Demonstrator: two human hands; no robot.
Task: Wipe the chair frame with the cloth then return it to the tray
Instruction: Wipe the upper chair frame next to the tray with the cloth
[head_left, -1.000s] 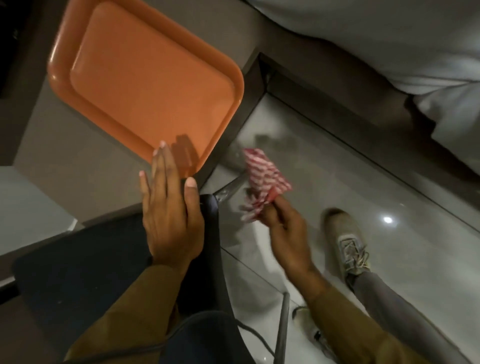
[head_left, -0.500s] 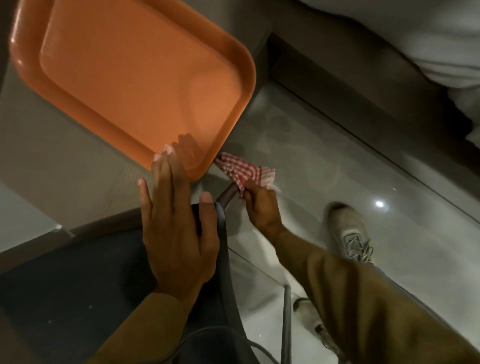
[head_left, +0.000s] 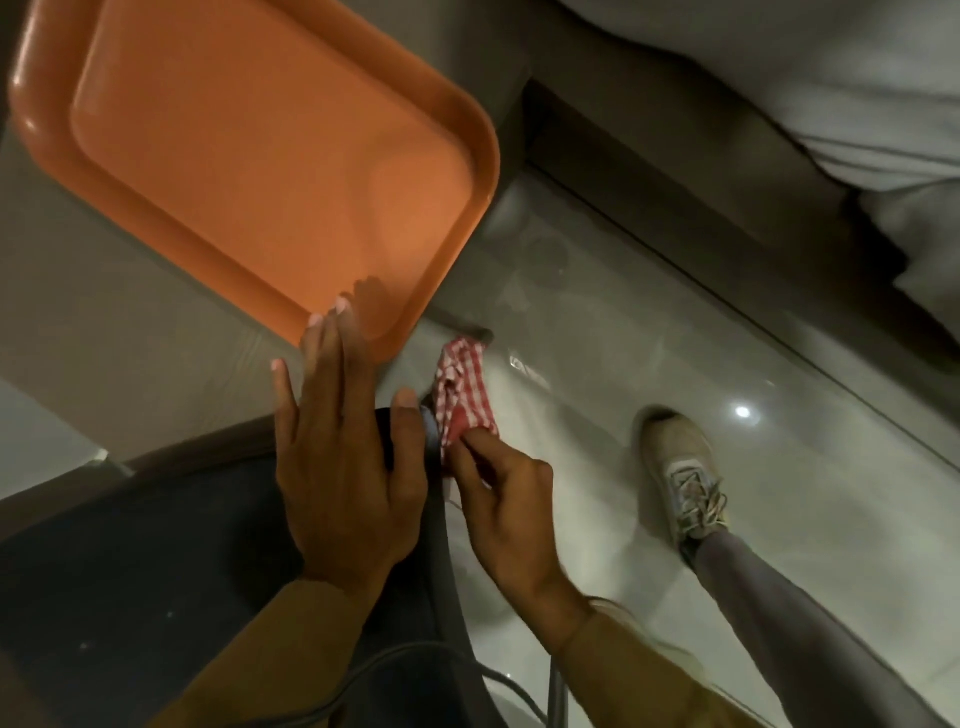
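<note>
A dark chair seat (head_left: 145, 561) fills the lower left. My left hand (head_left: 343, 457) lies flat on its front corner, fingers spread, holding nothing. My right hand (head_left: 509, 499) grips a red-and-white checked cloth (head_left: 462, 395) and presses it against the chair frame just right of the seat corner; the frame there is mostly hidden by the cloth. A thin metal chair leg (head_left: 555, 696) shows at the bottom. The orange tray (head_left: 47, 171) sits empty on the grey table at upper left, its near corner just beyond my left fingertips.
The grey table (head_left: 104, 364) carries the tray and overhangs the chair. My shoe (head_left: 685, 467) and grey trouser leg stand on the glossy tiled floor (head_left: 675, 312) at right. A white bedcover (head_left: 831, 78) and its dark base run along the upper right.
My right hand with the cloth has come down from the upper part of the frame to beside the seat corner. My left hand has stayed flat on the seat.
</note>
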